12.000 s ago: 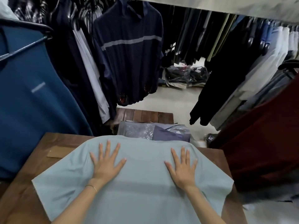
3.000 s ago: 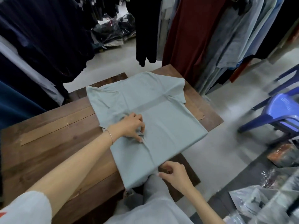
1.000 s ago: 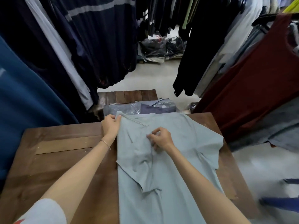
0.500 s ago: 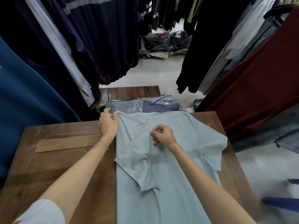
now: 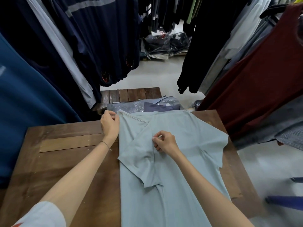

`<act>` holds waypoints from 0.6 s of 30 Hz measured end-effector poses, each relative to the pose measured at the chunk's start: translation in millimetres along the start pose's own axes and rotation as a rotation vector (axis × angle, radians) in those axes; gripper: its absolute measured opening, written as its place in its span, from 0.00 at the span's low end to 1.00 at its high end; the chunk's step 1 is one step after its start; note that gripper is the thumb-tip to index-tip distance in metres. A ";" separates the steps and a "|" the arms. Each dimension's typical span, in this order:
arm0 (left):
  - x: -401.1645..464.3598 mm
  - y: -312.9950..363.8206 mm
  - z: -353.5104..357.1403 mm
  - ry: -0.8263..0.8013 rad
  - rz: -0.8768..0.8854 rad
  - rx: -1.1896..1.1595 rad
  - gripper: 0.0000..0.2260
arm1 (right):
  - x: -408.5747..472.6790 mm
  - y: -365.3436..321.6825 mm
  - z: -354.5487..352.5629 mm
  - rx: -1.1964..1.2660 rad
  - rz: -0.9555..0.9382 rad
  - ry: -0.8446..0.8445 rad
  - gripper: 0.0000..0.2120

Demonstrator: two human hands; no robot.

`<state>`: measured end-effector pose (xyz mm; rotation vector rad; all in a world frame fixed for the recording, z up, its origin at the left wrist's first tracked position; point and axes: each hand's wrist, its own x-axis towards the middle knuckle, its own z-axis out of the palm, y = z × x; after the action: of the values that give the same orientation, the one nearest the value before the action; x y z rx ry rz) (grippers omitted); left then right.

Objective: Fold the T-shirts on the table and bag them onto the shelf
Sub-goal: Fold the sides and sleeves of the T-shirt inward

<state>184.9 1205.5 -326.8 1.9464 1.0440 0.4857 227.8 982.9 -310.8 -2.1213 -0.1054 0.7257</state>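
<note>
The pale green T-shirt point(image 5: 172, 161) lies lengthwise on the desk point(image 5: 65, 161), collar away from the person. At its far-left collar corner, the left hand point(image 5: 110, 125) pinches the fold edge. Mid-chest, the right hand point(image 5: 164, 141) pinches the folded-in sleeve; it is nearer the unfolded right sleeve.

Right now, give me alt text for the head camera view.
A person folds a pale blue T-shirt on a wooden table; left hand pinches its far edge, right hand pinches the folded-in sleeve.
</note>
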 end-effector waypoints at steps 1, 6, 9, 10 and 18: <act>-0.3 -0.4 -0.9 -0.002 -0.031 0.076 0.11 | -1.1 1.4 0.0 0.009 0.003 0.003 0.05; -4.5 -2.6 -4.4 -0.078 -0.035 0.364 0.18 | -6.5 8.2 0.2 0.053 -0.016 0.019 0.07; -3.3 -3.1 -4.1 -0.087 -0.003 0.234 0.11 | -7.3 10.5 1.3 0.046 -0.033 0.026 0.08; -3.3 -2.4 -4.7 -0.090 -0.012 0.193 0.09 | -7.2 11.1 1.7 0.044 -0.039 0.028 0.08; -3.5 1.2 -13.4 -0.097 0.048 0.052 0.11 | -10.7 13.5 0.5 0.047 -0.067 0.018 0.09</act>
<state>174.6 1209.0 -318.1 2.0241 0.9589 0.3900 216.2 971.4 -316.4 -2.0691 -0.1474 0.6640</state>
